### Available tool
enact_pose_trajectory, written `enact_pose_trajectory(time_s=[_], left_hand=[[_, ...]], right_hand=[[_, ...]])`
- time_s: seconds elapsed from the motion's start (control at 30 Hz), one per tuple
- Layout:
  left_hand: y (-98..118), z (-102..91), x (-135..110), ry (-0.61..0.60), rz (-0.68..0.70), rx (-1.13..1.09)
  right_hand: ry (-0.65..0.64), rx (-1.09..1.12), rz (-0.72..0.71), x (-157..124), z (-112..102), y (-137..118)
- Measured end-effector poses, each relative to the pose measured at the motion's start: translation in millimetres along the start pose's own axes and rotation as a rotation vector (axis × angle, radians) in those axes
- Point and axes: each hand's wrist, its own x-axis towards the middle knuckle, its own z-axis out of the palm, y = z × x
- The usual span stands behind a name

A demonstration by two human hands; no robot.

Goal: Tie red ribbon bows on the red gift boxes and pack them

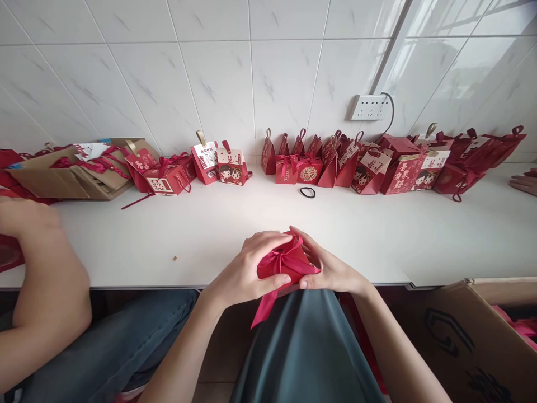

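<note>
A small red gift box (289, 263) with a red ribbon tied on top sits at the near edge of the white table (218, 235), gripped between both my hands. My left hand (247, 268) wraps its left side, fingers curled over the top and thumb pressed on the front. My right hand (329, 266) closes on the right side, fingers touching the ribbon knot. One loose ribbon tail (264, 310) hangs down below the table edge over my lap.
Finished red gift boxes (335, 165) line the tiled wall. A cardboard box (79, 173) with red ribbons lies at the back left. A black hair tie (307, 192) lies mid-table. Another person's arm (46, 280) is at left, a hand (524, 182) at far right. An open carton (478, 336) stands lower right.
</note>
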Motion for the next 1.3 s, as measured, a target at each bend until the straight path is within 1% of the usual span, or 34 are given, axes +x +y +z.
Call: enact_pose_trajectory(time_s=[0.07, 0.1, 0.17, 0.2, 0.23, 0.27, 0.3, 0.37, 0.4, 0.47, 0.5, 0.57, 0.67, 0.77, 0.8, 0.87, 0.97, 1.03, 1.1, 1.2, 1.3], left_hand=[[-1.8, 7.6, -4.2, 0.12, -0.005, -0.02], [-2.3, 12.3, -6.8, 0.217, -0.017, -0.019], [-1.5, 21.9, -12.6, 0.465, -0.069, -0.016], [-0.1, 26.0, -15.6, 0.576, -0.113, -0.019], [1.9, 29.3, -18.4, 0.659, -0.168, -0.027], [4.4, 31.6, -20.9, 0.709, -0.225, -0.042], [7.1, 33.1, -22.8, 0.731, -0.277, -0.059], [11.6, 34.7, -24.4, 0.727, -0.34, -0.072], [12.8, 35.4, -24.1, 0.728, -0.34, -0.064], [12.6, 37.4, -21.8, 0.74, -0.292, -0.037], [11.4, 38.6, -20.3, 0.744, -0.266, -0.032], [7.8, 40.9, -17.6, 0.743, -0.236, -0.055], [2.9, 41.3, -16.3, 0.701, -0.229, -0.097], [0.9, 38.6, -17.6, 0.655, -0.166, -0.084], [0.8, 37.7, -18.2, 0.646, -0.146, -0.069], [0.9, 37.3, -18.9, 0.654, -0.123, -0.044], [0.6, 40.2, -19.0, 0.723, -0.114, -0.044], [-0.4, 43.5, -19.4, 0.764, -0.093, -0.053], [-1.8, 46.4, -20.6, 0.78, -0.051, -0.038], [-3.1, 48.0, -23.8, 0.769, 0.004, 0.004], [-2.9, 47.7, -26.6, 0.759, 0.026, 0.016]], right_hand=[[0.035, -0.01, 0.003, -0.7, -1.0, 3.5], [0.054, -0.023, -0.001, -1.8, -1.1, 3.9], [0.092, -0.061, -0.026, -5.3, 0.3, 3.2], [0.11, -0.084, -0.049, -7.5, 1.7, 2.3], [0.126, -0.106, -0.077, -9.8, 3.7, 1.2], [0.14, -0.128, -0.105, -12.0, 6.0, 0.0], [0.152, -0.153, -0.127, -13.8, 8.5, -1.2], [0.162, -0.23, -0.151, -15.8, 13.3, -2.9], [0.162, -0.277, -0.153, -15.8, 15.3, -3.2], [0.149, -0.344, -0.154, -14.3, 17.7, -2.0], [0.135, -0.339, -0.156, -13.4, 17.9, -0.5], [0.082, -0.234, -0.156, -12.4, 15.8, 3.7], [0.022, 0.038, -0.109, -14.9, 9.0, 9.5], [0.085, 0.266, -0.042, -19.5, 4.1, 9.2], [0.115, 0.293, -0.015, -20.7, 3.9, 7.2], [0.155, 0.275, 0.044, -22.5, 5.6, 1.1], [0.138, 0.208, 0.094, -24.5, 9.1, -7.0], [0.1, 0.224, 0.074, -26.0, 9.5, -8.5], [0.067, 0.26, 0.042, -27.3, 8.1, -7.1], [0.02, 0.331, 0.011, -28.4, 5.9, -4.0], [-0.013, 0.358, -0.002, -29.3, 5.4, -3.1]])
